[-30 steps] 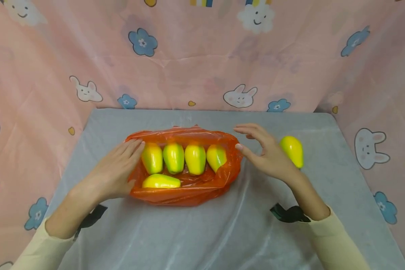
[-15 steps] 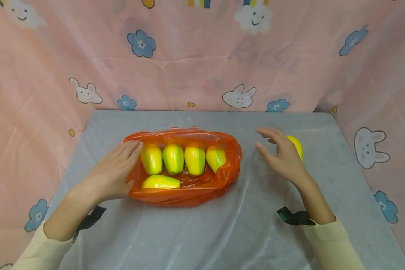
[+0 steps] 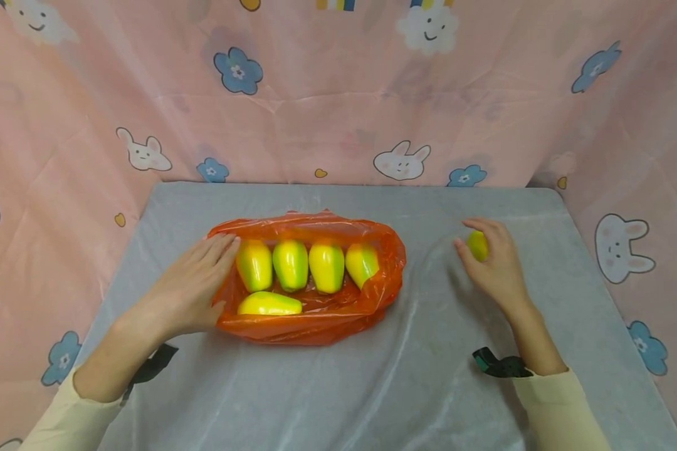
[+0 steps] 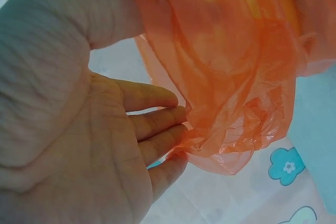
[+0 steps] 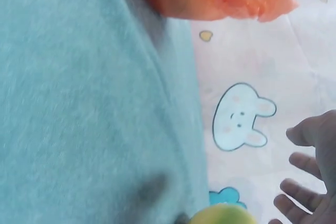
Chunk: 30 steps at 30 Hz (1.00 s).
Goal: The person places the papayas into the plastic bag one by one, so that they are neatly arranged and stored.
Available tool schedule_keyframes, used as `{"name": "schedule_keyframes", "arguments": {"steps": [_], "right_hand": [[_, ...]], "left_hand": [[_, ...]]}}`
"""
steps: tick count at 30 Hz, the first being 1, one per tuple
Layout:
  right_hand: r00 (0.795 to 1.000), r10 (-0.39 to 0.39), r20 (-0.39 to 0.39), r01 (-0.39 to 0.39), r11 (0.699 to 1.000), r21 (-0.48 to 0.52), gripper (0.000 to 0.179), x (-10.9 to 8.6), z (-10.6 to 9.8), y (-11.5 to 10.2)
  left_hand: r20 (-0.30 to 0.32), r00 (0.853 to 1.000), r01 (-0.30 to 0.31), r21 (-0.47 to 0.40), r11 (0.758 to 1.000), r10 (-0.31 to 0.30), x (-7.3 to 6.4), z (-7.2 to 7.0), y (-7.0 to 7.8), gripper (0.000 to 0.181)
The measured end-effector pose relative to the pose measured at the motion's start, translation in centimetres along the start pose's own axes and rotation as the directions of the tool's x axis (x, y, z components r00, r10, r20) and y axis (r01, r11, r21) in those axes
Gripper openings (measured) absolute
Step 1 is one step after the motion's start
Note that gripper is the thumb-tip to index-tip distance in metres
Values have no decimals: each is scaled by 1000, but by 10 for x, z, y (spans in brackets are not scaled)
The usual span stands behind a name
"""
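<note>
An orange plastic bag [image 3: 316,329] lies with its mouth wide apart on the grey cloth. Several glossy yellow-green fruits shaped like papayas are inside, most in a row at the back and one papaya [image 3: 269,304] lying sideways at the front left. My left hand [image 3: 188,288] rests at the bag's left end, fingers nearly straight against the film, as the left wrist view also shows. Over at the right, my right hand [image 3: 496,263] hovers around a single papaya [image 3: 477,245], partly hidden by the hand. In the right wrist view the spread fingers stand apart from this papaya [image 5: 223,214].
Grey cloth [image 3: 338,394] covers the table. A pink curtain [image 3: 316,113] with rabbits, clouds and flowers hangs behind and along both sides. A dark strap [image 3: 502,364] sits at the right wrist, another strap [image 3: 153,364] at the left.
My right hand has moved right, away from the bag's right end to the lone papaya, and now covers part of it. The left hand and the bag have stayed in place.
</note>
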State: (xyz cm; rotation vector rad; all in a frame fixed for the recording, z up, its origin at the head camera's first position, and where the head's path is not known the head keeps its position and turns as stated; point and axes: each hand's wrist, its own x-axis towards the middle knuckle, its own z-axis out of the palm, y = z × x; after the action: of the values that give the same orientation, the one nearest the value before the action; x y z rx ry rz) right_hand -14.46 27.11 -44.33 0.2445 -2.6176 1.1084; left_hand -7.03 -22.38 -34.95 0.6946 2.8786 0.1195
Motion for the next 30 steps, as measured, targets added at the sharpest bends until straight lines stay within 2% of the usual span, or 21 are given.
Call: {"name": "schedule_keyframes", "arguments": {"steps": [7, 10, 18, 25, 30], "right_hand": [[990, 109, -92, -115, 992, -58, 50, 2, -5, 12], [985, 142, -102, -151, 985, -85, 56, 3, -7, 15], [985, 167, -48, -172, 975, -141, 74, -2, -11, 29], [972, 236, 10, -231, 958, -168, 71, -10, -7, 34], [968, 252, 9, -245, 947, -209, 71, -11, -6, 33]], "left_hand": [[-15, 1000, -7, 6, 1000, 7, 2, -1, 1, 97], [-19, 1000, -7, 7, 1000, 7, 2, -1, 1, 97], [-31, 999, -17, 24, 1000, 18, 3, 3, 2, 95], [-28, 1000, -12, 19, 1000, 12, -1, 6, 2, 95], [-35, 999, -6, 5, 1000, 7, -1, 3, 1, 97]]}}
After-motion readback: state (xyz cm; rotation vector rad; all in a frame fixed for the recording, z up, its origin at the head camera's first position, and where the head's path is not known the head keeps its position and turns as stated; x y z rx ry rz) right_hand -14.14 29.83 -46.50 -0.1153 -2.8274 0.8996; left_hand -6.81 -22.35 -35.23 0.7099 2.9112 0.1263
